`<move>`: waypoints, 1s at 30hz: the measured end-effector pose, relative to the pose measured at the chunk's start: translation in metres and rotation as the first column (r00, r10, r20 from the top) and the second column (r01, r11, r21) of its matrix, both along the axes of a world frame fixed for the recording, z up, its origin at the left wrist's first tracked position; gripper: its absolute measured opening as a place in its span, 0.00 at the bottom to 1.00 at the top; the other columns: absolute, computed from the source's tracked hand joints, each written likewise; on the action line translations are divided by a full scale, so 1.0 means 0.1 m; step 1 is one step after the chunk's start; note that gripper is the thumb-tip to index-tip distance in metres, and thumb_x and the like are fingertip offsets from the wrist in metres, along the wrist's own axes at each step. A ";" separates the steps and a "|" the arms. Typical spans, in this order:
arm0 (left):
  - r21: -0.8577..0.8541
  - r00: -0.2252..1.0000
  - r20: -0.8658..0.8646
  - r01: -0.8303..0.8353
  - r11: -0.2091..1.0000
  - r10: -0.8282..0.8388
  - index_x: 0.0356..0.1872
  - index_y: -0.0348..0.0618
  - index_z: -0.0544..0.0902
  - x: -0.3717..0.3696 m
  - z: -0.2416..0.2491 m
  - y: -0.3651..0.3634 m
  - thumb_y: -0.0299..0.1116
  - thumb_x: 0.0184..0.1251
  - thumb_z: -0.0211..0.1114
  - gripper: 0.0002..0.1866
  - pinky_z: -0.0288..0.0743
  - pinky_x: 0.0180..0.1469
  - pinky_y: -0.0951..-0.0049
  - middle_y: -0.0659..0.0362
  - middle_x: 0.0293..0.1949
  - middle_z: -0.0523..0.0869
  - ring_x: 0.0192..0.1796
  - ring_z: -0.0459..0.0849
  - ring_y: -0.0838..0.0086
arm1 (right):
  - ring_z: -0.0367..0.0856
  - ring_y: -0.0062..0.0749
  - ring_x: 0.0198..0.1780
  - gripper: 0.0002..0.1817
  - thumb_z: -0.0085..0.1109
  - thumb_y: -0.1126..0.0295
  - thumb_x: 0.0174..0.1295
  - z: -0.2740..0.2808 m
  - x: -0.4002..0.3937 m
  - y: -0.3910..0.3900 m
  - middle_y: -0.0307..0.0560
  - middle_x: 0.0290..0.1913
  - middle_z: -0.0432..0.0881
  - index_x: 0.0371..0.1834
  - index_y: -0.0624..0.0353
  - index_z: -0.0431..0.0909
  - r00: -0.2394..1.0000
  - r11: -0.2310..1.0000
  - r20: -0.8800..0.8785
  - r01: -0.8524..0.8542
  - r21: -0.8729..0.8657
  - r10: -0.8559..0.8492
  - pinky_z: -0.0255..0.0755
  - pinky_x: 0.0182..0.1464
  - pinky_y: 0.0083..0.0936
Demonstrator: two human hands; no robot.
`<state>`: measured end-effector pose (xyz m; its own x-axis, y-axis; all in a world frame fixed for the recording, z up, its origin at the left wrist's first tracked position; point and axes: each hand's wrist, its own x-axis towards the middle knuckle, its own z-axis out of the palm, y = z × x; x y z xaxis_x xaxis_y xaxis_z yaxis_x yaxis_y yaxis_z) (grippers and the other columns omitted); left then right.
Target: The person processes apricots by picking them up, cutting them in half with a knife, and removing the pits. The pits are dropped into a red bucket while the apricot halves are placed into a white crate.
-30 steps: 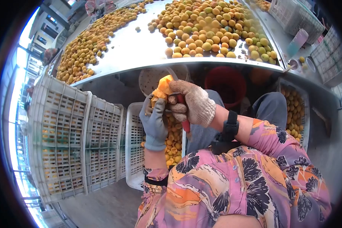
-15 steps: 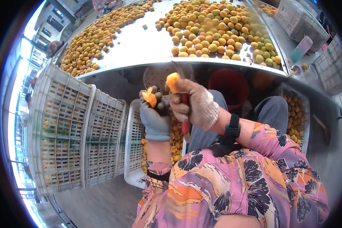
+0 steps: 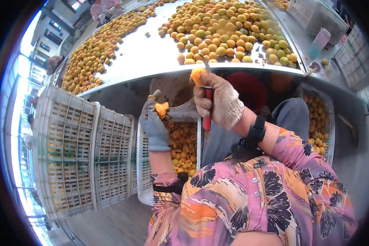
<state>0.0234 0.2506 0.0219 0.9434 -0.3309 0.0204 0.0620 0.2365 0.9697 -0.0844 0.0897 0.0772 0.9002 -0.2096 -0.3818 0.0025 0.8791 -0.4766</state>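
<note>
My left hand (image 3: 155, 123), in a grey glove, holds a torn orange piece of fruit (image 3: 162, 109) near its fingertips, above a white crate (image 3: 144, 164) of fruit halves. My right hand (image 3: 217, 100), in a tan knitted glove, is wrapped round the red handle (image 3: 208, 107) of a knife whose curved blade points up toward the table edge. Between its thumb and finger sits another orange fruit piece (image 3: 198, 76). The two hands are apart, in front of the metal table (image 3: 139, 49).
Whole apricots (image 3: 221, 35) lie piled on the table. Stacked white crates (image 3: 69, 156) stand at the left, a red bucket (image 3: 246, 92) under the table. A second crate of fruit (image 3: 315, 119) is right of my legs. A pink-and-green cup (image 3: 319, 43) stands at the right.
My hands have moved apart, the left one leftward and the right one rightward and slightly up. More of the fruit in the crate between them now shows.
</note>
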 end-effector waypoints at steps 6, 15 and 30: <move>0.153 0.999 -0.047 0.002 0.988 0.005 0.51 0.36 0.82 0.51 -0.05 -0.36 0.37 0.72 0.56 0.17 0.71 0.26 0.81 0.58 0.35 0.83 0.29 0.79 0.77 | 0.63 0.22 0.13 0.12 0.54 0.57 0.66 0.01 -0.15 -0.42 0.33 0.21 0.71 0.31 0.52 0.71 0.988 0.986 -0.020 0.157 0.061 -0.156 0.55 0.16 0.24; 0.663 0.716 0.163 0.430 0.612 -0.679 0.41 0.35 0.86 0.17 -0.36 -1.95 0.38 0.65 0.65 0.15 0.77 0.38 0.73 0.51 0.32 0.88 0.35 0.84 0.73 | 0.60 0.22 0.16 0.12 0.49 0.60 0.69 0.18 -0.66 -1.17 0.35 0.23 0.69 0.40 0.57 0.73 0.805 0.813 0.155 0.582 -0.011 -0.573 0.54 0.17 0.23; 0.251 0.741 0.035 0.643 0.724 -0.671 0.57 0.40 0.77 -0.52 -0.12 -2.01 0.47 0.74 0.51 0.22 0.71 0.24 0.79 0.57 0.34 0.82 0.22 0.75 0.78 | 0.61 0.17 0.12 0.08 0.56 0.62 0.66 0.13 -1.13 -1.35 0.34 0.21 0.70 0.37 0.53 0.72 0.818 0.796 -0.018 0.554 -0.243 -0.575 0.56 0.13 0.19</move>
